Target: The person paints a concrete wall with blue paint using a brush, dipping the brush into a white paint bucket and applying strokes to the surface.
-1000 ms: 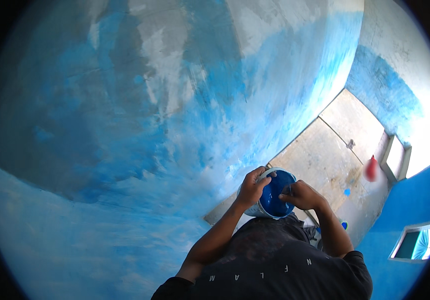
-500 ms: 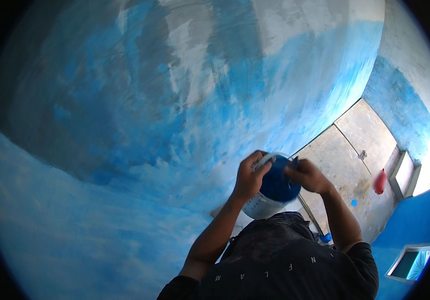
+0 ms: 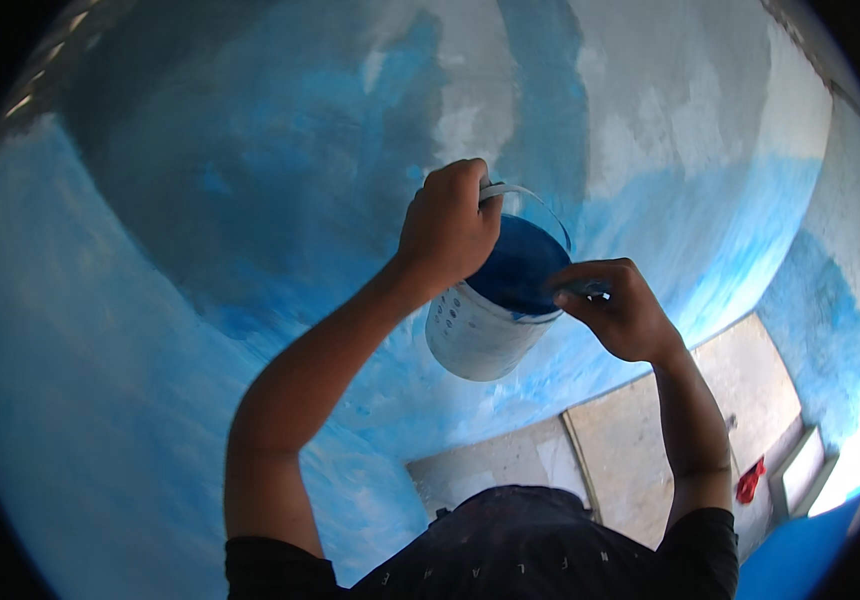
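– So, quick status: where's the bucket [image 3: 485, 345] rn?

– Held up in front of the person, approx. mid-view. White outside, deep blue inside, prob. blue paint [image 3: 520, 262]. It's tilted, mouth angled up & to the R. The patchy blue-grey wall [image 3: 280, 180] is behind it; can't tell if they touch.

– L hand [image 3: 450, 225]?

– Fingers curled tight round the pale handle [image 3: 530, 190], toward its L end.

– And R hand [image 3: 612, 310]?

– Fingers bent & pinched just beside the R part of the rim, on a small dark item [image 3: 590, 288]. Mostly hidden, so can't ID it.

– What could go wrong, IYO?

– Spillage, mainly: w/ more tilt, anything runny could slop over the low side of the rim. Can't see how full it is, tho.

– Other causes?

– Handle might swivel in the L grip, as the weight hangs off it; then the bucket swings, poss. bumps the wall. Also, a loose R pinch could drop the item into the bucket or onto the floor [image 3: 625, 440], nr that red thing [image 3: 750, 481].
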Tool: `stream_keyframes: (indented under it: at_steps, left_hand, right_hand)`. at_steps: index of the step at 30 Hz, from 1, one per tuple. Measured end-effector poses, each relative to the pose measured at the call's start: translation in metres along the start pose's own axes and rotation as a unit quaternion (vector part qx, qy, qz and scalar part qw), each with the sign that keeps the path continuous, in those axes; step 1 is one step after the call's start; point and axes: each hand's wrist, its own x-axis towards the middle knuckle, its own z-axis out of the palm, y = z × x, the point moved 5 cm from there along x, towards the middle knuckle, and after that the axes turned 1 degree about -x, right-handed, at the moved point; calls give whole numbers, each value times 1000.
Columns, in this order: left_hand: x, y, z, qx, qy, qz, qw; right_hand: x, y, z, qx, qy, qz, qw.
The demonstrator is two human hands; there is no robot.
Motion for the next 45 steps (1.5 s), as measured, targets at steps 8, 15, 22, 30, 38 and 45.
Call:
stream_keyframes:
  at_steps: [8, 15, 22, 30, 38, 45]
  left_hand:
    - [76, 18, -56, 314, -104, 7, 944]
    - [93, 29, -69, 458, -163, 43, 873]
    - [88, 39, -75, 551, -126, 80, 821]
    - [99, 4, -72, 592, -147, 46, 791]
    - [107, 10, -65, 614, -236, 47, 752]
    - [108, 15, -53, 621, -245, 77, 741]
  right_hand:
    - [55, -53, -54, -27, 54, -64, 996]
    - [95, -78, -124, 20, 227, -151, 962]
    - [149, -94, -153, -88, 352, -174, 915]
    - [194, -96, -140, -224, 279, -266, 895]
    - [213, -90, -153, -209, 316, -297, 877]
    - [223, -97, -148, -234, 327, -281, 871]
